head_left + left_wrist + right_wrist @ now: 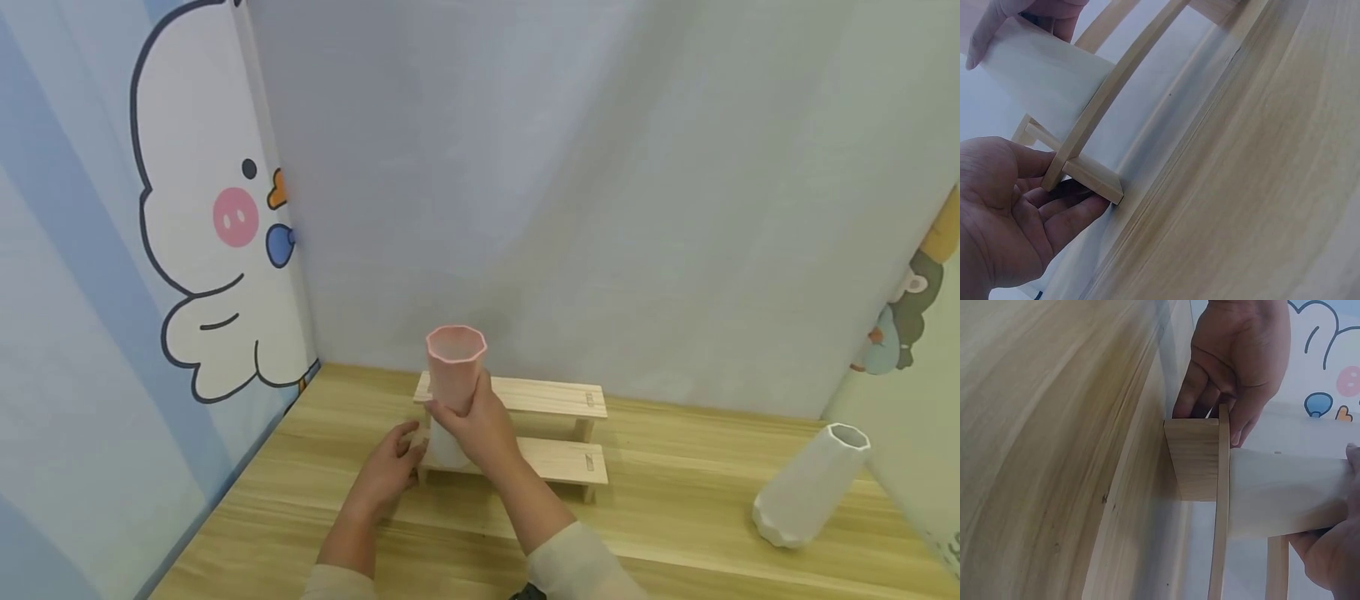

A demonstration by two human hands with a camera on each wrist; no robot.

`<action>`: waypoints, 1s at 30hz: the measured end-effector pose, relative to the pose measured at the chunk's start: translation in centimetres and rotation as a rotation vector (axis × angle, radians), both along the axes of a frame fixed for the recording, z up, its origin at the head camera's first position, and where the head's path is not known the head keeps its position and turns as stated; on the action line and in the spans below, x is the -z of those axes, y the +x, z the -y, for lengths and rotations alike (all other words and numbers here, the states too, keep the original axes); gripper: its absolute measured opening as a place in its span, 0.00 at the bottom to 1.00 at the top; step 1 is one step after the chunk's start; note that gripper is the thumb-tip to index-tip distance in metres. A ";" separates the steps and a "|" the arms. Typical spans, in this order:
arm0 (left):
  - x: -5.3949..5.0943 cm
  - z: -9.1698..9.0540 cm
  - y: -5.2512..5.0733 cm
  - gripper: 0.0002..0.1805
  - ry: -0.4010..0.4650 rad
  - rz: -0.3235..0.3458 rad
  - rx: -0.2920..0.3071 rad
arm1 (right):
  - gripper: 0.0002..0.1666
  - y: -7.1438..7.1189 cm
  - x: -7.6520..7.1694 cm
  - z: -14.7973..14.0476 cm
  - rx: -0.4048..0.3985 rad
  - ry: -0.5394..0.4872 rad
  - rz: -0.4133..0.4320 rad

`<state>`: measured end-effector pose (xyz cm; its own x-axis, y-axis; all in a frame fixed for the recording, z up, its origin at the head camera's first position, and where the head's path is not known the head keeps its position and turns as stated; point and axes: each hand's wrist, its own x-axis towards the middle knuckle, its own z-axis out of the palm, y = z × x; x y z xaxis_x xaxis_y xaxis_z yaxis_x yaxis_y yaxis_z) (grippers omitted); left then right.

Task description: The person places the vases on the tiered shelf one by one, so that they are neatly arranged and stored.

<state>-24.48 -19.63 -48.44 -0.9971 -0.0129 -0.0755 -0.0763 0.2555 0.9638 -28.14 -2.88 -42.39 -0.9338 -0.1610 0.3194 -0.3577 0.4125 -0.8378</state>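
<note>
On the lower shelf, right hand grips pink-white vase; left hand pinches shelf's end.

The left grip pinches the end of a wooden stand, thumb against the slat and fingers by its short leg. A pale vase rests its base on the slat, held higher up by the right grip. Wood-grained tabletop fills the right side.
</note>
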 end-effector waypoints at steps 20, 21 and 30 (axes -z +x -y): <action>0.0 -0.2 -0.2 0.29 -0.027 -0.008 -0.006 | 0.48 0.0 -0.3 -0.3 -0.003 0.017 0.006; 0.0 -0.2 -0.2 0.29 -0.030 -0.008 -0.007 | 0.48 0.0 -0.3 -0.3 -0.004 0.015 0.006; 0.0 -0.1 -0.3 0.29 -0.035 0.001 -0.008 | 0.52 0.0 -0.4 -0.7 -0.081 -0.063 0.065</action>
<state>-24.74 -19.56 -48.43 -0.9969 -0.0234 -0.0755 -0.0790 0.2882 0.9543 -28.12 -2.19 -41.95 -0.9376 -0.2189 0.2702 -0.3317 0.3304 -0.8836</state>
